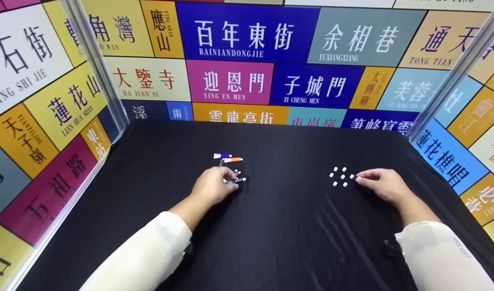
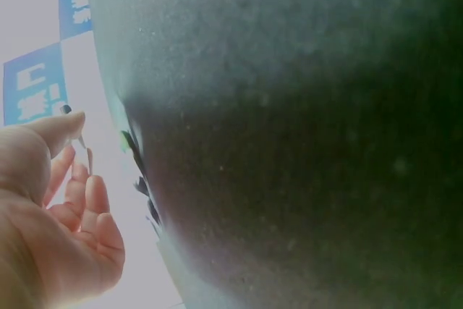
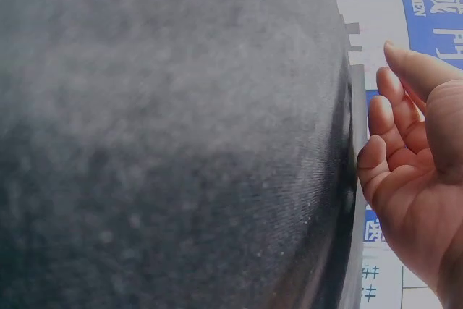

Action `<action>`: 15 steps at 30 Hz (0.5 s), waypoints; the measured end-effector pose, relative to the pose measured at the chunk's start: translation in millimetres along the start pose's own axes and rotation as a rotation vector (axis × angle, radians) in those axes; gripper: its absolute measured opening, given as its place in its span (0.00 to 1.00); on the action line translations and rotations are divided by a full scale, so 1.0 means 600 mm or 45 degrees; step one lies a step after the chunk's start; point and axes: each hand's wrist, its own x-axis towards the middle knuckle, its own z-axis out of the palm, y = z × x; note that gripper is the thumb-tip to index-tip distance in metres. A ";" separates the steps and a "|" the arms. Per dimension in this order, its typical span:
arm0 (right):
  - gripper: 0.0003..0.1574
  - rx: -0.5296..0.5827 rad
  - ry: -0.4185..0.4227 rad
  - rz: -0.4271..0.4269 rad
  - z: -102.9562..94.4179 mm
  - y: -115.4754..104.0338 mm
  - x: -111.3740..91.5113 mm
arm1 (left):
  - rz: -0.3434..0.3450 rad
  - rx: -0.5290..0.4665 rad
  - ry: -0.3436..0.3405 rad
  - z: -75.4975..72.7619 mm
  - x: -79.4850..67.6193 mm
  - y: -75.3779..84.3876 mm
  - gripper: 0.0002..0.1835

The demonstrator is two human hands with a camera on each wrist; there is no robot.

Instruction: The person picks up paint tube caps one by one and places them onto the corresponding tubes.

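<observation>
In the head view my left hand (image 1: 214,186) pinches a small dark tube with a white end (image 1: 239,180), low over the black cloth. The left wrist view shows the left thumb and fingers around this slim thing. Just beyond lie a blue-and-white tube (image 1: 222,155) and an orange-and-white tube (image 1: 233,160); other small pieces there are partly hidden by the hand. On the right, my right hand (image 1: 386,186) has its fingertips beside a small white piece (image 1: 352,176), one of several in a loose cluster. No held thing shows between the right fingers in the right wrist view.
A black cloth (image 1: 271,226) covers the table, with creases at the right. Walls of coloured street-name panels (image 1: 247,32) stand behind and at both sides. Clear upright posts (image 1: 105,68) rise at the back corners.
</observation>
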 end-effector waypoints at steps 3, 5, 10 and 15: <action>0.23 0.011 0.018 0.000 -0.001 0.000 -0.002 | 0.012 -0.025 0.005 0.000 -0.001 0.001 0.08; 0.24 0.015 0.024 -0.003 -0.002 -0.001 -0.003 | 0.026 -0.041 0.016 0.000 -0.001 0.002 0.08; 0.24 0.021 0.039 -0.019 -0.006 -0.009 -0.005 | 0.076 -0.071 0.046 0.000 -0.002 0.006 0.07; 0.23 0.022 0.065 -0.032 -0.010 -0.019 -0.004 | 0.115 -0.075 0.069 0.002 -0.006 0.010 0.07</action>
